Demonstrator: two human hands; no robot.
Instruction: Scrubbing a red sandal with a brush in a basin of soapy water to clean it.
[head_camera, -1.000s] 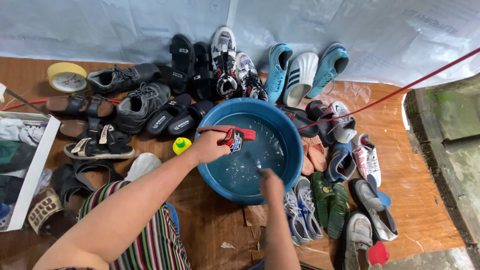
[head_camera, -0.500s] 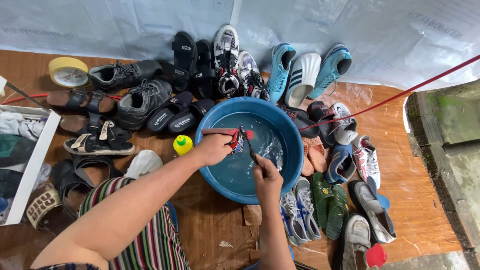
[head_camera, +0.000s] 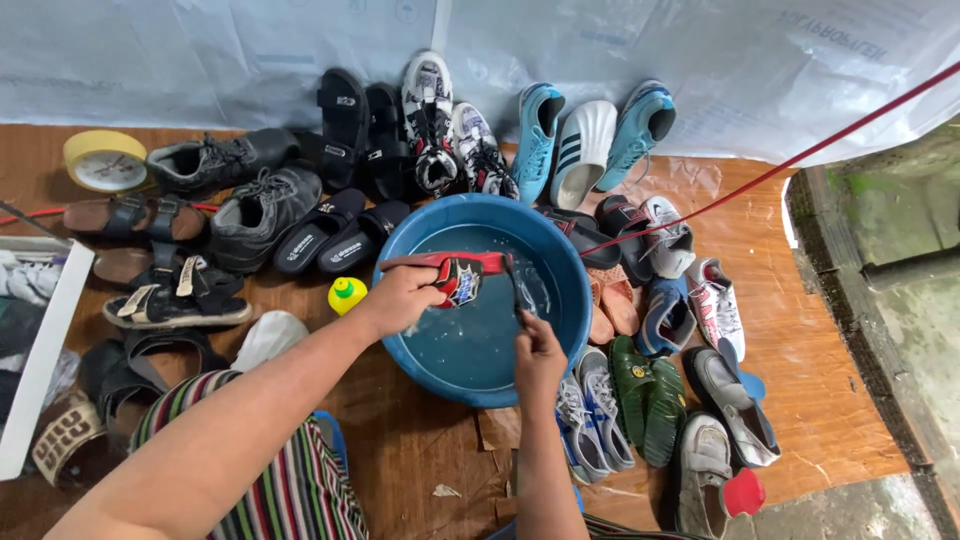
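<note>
**Red sandal held over the basin, brush now at its toe end**

Red sandal with a dark patterned strap, held level above the water in the blue basin. Left hand is clamped on its heel end, fingers wrapped over the strap. Right hand is closed around a thin dark-handled brush, whose upper end meets the sandal's far tip.

Changes: a second ago the right hand rested low at the near rim, apart from the sandal. Half a second ago it had lifted into the basin. Now the brush end reaches the sandal tip. The sandal itself has barely shifted; the left hand keeps the same grip. Reads as scrubbing getting under way on this one piece.

Surface: worn brown wooden floor, wet-stained in patches, scraps of paper near the basin's front. Footwear rings the basin: black sandals and grey lace-up shoes to the left, blue cleats behind, green clogs and white sneakers to the right. A small yellow-green bottle stands just beside the basin's left rim. A roll of yellow tape lies far left.

Room: white plastic sheeting backs the scene; a red cord crosses on a diagonal; mossy concrete at right.
</note>
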